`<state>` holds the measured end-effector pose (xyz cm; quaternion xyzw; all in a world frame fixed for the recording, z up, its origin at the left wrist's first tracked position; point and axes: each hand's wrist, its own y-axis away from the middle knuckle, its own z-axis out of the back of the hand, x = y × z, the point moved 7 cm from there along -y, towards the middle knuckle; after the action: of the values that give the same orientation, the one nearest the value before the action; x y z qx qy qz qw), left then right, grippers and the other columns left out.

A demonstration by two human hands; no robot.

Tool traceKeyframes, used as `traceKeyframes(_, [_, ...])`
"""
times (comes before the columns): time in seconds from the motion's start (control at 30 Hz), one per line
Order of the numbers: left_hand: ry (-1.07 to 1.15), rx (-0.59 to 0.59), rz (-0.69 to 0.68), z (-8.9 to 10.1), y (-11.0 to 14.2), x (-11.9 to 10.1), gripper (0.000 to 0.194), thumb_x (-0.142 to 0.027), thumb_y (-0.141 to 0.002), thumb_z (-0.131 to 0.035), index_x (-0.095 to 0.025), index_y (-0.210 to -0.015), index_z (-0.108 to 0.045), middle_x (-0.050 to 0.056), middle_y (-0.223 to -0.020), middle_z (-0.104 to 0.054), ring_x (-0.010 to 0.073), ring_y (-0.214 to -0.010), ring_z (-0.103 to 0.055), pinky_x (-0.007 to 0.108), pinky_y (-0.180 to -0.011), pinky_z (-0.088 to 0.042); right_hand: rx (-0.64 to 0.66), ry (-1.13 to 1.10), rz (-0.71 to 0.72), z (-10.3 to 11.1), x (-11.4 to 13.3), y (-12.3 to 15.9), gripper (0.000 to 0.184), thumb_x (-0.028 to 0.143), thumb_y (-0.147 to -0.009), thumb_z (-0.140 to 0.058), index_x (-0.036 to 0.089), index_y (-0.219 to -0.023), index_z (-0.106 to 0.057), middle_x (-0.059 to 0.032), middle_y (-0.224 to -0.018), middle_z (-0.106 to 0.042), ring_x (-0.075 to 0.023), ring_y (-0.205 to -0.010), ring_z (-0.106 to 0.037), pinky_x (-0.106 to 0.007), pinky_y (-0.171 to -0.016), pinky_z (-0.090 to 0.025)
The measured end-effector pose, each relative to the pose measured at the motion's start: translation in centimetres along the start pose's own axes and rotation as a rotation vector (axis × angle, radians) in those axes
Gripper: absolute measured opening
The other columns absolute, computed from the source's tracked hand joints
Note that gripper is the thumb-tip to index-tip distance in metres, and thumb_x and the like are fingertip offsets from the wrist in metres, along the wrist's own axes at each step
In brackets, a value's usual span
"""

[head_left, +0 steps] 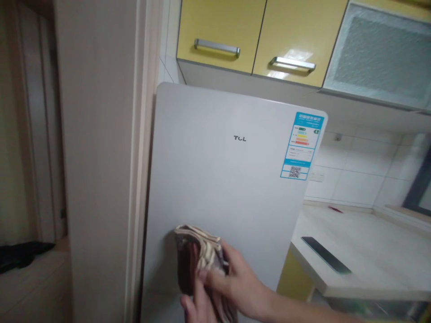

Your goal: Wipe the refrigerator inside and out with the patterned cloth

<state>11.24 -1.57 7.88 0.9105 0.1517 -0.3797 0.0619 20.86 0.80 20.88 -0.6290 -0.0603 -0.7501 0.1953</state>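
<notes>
A folded cloth (186, 267), brown and dark with cream edges, is bunched in layers in front of the fridge door. My right hand (244, 282) comes in from the lower right and grips the cloth's right side, its thumb lying across the folds. From the bottom edge of the view my left hand (200, 307) holds the lower part of the cloth, with only some of its fingers showing. Behind the hands stands a light grey fridge (215, 179) with a TCL logo (240, 138) and a blue-and-white energy label (303, 146). Whether the cloth touches the door I cannot tell.
Yellow cabinets (218, 27) with metal handles hang above the fridge. A pale door frame (101, 157) stands close on the left. To the right, a dark flat phone-like slab (326, 255) lies on a white countertop (380, 251). Something black (23, 255) lies on the floor at far left.
</notes>
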Motion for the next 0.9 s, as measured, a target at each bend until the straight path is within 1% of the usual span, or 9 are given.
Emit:
traceKeyframes(0.13, [-0.128, -0.095, -0.168, 4.6, -4.7, -3.5, 0.105, -0.094, -0.078, -0.062, -0.028, -0.159, -0.054, 0.017, -0.164, -0.058, 0.0452, -0.160, -0.043, 0.062, -0.132, -0.038, -0.608, 0.038, 0.028, 10.0, 4.6, 3.9, 0.058, 0.069, -0.080, -0.080, 0.019, -0.108, -0.076, -0.0128, -0.104, -0.077, -0.0371, -0.099, -0.073, -0.048, -0.088, -0.061])
traceKeyframes(0.2, [-0.294, -0.261, -0.296, 8.9, -7.4, -4.8, 0.100, -0.083, -0.082, -0.070, -0.027, -0.163, -0.049, 0.017, -0.172, -0.048, 0.0432, -0.162, -0.039, 0.061, -0.136, -0.029, -0.847, 0.278, 0.338, 14.4, 10.0, 6.7, 0.043, 0.061, -0.083, -0.081, 0.021, -0.098, -0.076, -0.0118, -0.097, -0.075, -0.0347, -0.092, -0.073, -0.047, -0.085, -0.061])
traceKeyframes(0.27, [-0.517, -0.366, -0.392, 12.3, -9.9, -4.8, 0.101, -0.075, -0.088, -0.068, -0.023, -0.169, -0.037, 0.020, -0.179, -0.034, 0.0412, -0.166, -0.031, 0.060, -0.138, -0.021, -0.984, 0.607, 0.732, 16.2, 14.6, 8.6, 0.030, 0.048, -0.087, -0.082, 0.024, -0.105, -0.077, -0.0119, -0.107, -0.074, -0.0330, -0.098, -0.073, -0.047, -0.088, -0.061])
traceKeyframes(0.33, [-0.727, -0.366, -0.431, 14.3, -12.3, -3.5, 0.104, -0.074, -0.095, -0.057, -0.012, -0.172, -0.026, 0.026, -0.181, -0.025, 0.0414, -0.168, -0.025, 0.060, -0.138, -0.019, -0.899, 0.959, 1.009, 16.0, 16.1, 7.4, 0.032, 0.042, -0.092, -0.078, 0.025, -0.120, -0.076, -0.0147, -0.130, -0.069, -0.0371, -0.120, -0.069, -0.055, -0.104, -0.057])
traceKeyframes(0.43, [-0.889, -0.355, -0.456, 16.3, -15.2, -0.9, 0.105, -0.077, -0.097, -0.045, -0.004, -0.170, -0.024, 0.032, -0.176, -0.032, 0.0454, -0.165, -0.032, 0.062, -0.136, -0.026, -0.641, 1.392, 1.082, 14.9, 13.7, 1.6, 0.047, 0.048, -0.100, -0.067, 0.024, -0.141, -0.068, -0.0182, -0.161, -0.052, -0.0473, -0.154, -0.044, -0.075, -0.126, -0.029])
traceKeyframes(0.53, [-0.932, -0.364, -0.523, 17.7, -16.9, 0.4, 0.110, -0.082, -0.089, -0.054, -0.008, -0.167, -0.032, 0.029, -0.168, -0.045, 0.0473, -0.157, -0.044, 0.064, -0.132, -0.034, -0.721, 1.542, 1.037, 13.8, 10.7, -2.9, 0.061, 0.059, -0.102, -0.059, 0.027, -0.154, -0.060, -0.0171, -0.174, -0.037, -0.0484, -0.163, -0.028, -0.075, -0.130, -0.015])
traceKeyframes(0.63, [-0.917, -0.332, -0.485, 18.8, -17.7, 0.7, 0.112, -0.086, -0.081, -0.059, -0.010, -0.162, -0.042, 0.028, -0.162, -0.052, 0.0480, -0.154, -0.048, 0.063, -0.132, -0.035, -0.743, 1.552, 1.063, 9.3, 6.0, -4.9, 0.067, 0.068, -0.104, -0.051, 0.029, -0.157, -0.059, -0.0142, -0.178, -0.033, -0.0431, -0.166, -0.023, -0.067, -0.134, -0.010])
traceKeyframes(0.8, [-0.924, -0.279, -0.243, 21.0, -17.7, 1.7, 0.107, -0.087, -0.082, -0.053, -0.010, -0.156, -0.047, 0.026, -0.159, -0.058, 0.0426, -0.154, -0.052, 0.053, -0.133, -0.035, 0.013, 1.729, 1.517, -2.0, -5.9, -5.1, 0.032, 0.047, -0.107, -0.061, 0.036, -0.135, -0.073, 0.0025, -0.165, -0.055, -0.0237, -0.158, -0.042, -0.044, -0.134, -0.029])
traceKeyframes(0.9, [-0.960, -0.287, -0.117, 24.0, -17.6, 3.6, 0.101, -0.087, -0.081, -0.048, -0.011, -0.148, -0.055, 0.024, -0.152, -0.066, 0.0413, -0.151, -0.056, 0.050, -0.131, -0.039, 0.253, 1.735, 1.611, -2.6, -4.1, -6.1, 0.033, 0.046, -0.108, -0.062, 0.035, -0.136, -0.074, 0.0024, -0.162, -0.058, -0.0223, -0.155, -0.046, -0.040, -0.130, -0.038])
